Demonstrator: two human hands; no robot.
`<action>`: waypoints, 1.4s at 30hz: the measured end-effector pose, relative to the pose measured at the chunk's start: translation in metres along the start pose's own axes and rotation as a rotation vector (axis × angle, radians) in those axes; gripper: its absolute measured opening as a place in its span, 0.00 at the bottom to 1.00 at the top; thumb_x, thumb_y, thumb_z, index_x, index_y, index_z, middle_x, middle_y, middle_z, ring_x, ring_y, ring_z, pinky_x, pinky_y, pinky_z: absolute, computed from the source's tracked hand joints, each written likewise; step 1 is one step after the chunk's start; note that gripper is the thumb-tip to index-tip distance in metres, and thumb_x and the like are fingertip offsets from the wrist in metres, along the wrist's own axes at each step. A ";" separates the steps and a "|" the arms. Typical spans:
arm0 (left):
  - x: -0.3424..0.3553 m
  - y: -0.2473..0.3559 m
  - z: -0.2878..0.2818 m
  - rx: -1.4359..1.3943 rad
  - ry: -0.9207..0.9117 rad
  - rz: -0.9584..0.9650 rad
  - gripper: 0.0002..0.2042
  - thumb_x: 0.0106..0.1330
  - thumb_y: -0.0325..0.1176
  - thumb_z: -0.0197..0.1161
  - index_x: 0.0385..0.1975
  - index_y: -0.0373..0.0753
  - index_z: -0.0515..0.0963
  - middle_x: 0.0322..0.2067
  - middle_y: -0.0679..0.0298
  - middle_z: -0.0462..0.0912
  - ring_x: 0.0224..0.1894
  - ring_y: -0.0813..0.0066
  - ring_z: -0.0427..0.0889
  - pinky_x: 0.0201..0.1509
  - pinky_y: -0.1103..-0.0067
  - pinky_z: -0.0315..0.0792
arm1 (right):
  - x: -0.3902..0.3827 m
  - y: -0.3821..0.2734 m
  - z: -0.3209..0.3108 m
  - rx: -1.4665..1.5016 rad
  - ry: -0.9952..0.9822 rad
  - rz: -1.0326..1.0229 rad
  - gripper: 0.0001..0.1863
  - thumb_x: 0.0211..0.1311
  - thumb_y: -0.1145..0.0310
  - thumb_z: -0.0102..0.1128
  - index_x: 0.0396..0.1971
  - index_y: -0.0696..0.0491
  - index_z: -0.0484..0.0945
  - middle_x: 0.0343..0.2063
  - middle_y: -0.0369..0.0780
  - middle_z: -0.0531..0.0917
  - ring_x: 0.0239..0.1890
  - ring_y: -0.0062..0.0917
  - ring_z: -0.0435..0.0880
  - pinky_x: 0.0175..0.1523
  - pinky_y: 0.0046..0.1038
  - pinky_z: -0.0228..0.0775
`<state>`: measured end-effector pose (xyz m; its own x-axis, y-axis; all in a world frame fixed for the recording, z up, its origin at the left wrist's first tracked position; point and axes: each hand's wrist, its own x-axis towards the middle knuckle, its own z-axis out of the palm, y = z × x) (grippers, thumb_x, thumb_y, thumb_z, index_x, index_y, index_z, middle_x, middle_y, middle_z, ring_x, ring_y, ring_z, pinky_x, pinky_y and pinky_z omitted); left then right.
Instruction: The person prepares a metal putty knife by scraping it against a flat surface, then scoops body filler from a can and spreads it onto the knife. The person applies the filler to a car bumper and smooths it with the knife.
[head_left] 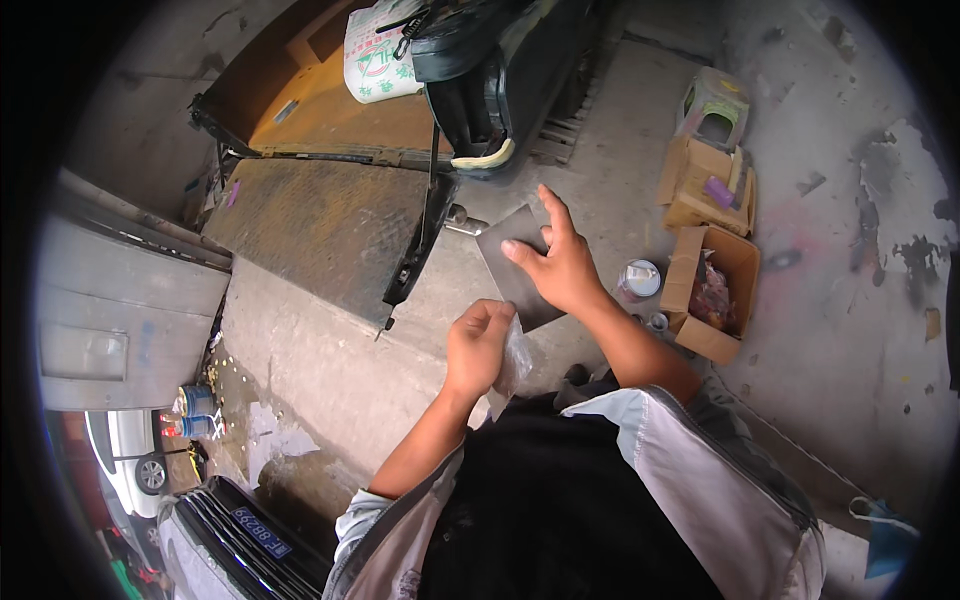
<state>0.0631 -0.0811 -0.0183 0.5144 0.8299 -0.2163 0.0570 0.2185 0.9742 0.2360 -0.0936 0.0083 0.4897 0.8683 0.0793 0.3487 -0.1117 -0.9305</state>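
Note:
Between the thumb and the fingers behind it, my right hand (pixel 570 268) grips a dark grey sheet (pixel 528 292) that looks like sandpaper. Its index finger stretches out past the sheet's upper edge. My left hand (pixel 478 342) is closed, its fingertips pinched on a crumpled clear plastic bag (pixel 516 362) by the sheet's lower left corner. Whether the left fingers also touch the sheet, I cannot tell. Both hands are in front of my body, above the concrete floor.
Ahead left, a vehicle's lowered tailgate (pixel 320 225) joins a rusty bed (pixel 330 120) with a white sack (pixel 380 65). A dark body panel (pixel 490 90) stands beside it. To the right are a can (pixel 640 278) and open cardboard boxes (pixel 682 265). Cans (pixel 197 401) stand at left.

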 end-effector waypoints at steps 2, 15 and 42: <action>0.000 0.000 0.001 0.099 -0.050 0.047 0.09 0.71 0.33 0.58 0.31 0.34 0.77 0.24 0.72 0.77 0.26 0.88 0.69 0.30 0.86 0.66 | 0.010 0.003 -0.004 0.015 0.031 0.042 0.47 0.57 0.54 0.68 0.70 0.50 0.50 0.63 0.53 0.67 0.59 0.49 0.74 0.60 0.39 0.68; 0.019 0.034 -0.033 0.789 0.160 0.600 0.06 0.67 0.30 0.60 0.32 0.33 0.76 0.27 0.52 0.81 0.29 0.55 0.80 0.34 0.70 0.73 | -0.020 0.012 -0.029 -0.176 -0.188 -0.299 0.45 0.56 0.77 0.58 0.71 0.50 0.44 0.68 0.51 0.60 0.67 0.45 0.63 0.67 0.37 0.61; 0.031 0.012 -0.060 0.930 0.493 0.483 0.12 0.69 0.37 0.58 0.28 0.35 0.73 0.25 0.47 0.80 0.28 0.45 0.80 0.31 0.63 0.72 | -0.082 0.028 0.014 0.157 -0.354 -0.209 0.27 0.61 0.75 0.58 0.61 0.55 0.64 0.24 0.39 0.81 0.28 0.25 0.82 0.37 0.26 0.72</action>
<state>0.0285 -0.0224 -0.0172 0.2766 0.8788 0.3887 0.6583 -0.4680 0.5896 0.1940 -0.1612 -0.0292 0.1079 0.9797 0.1691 0.2724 0.1344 -0.9528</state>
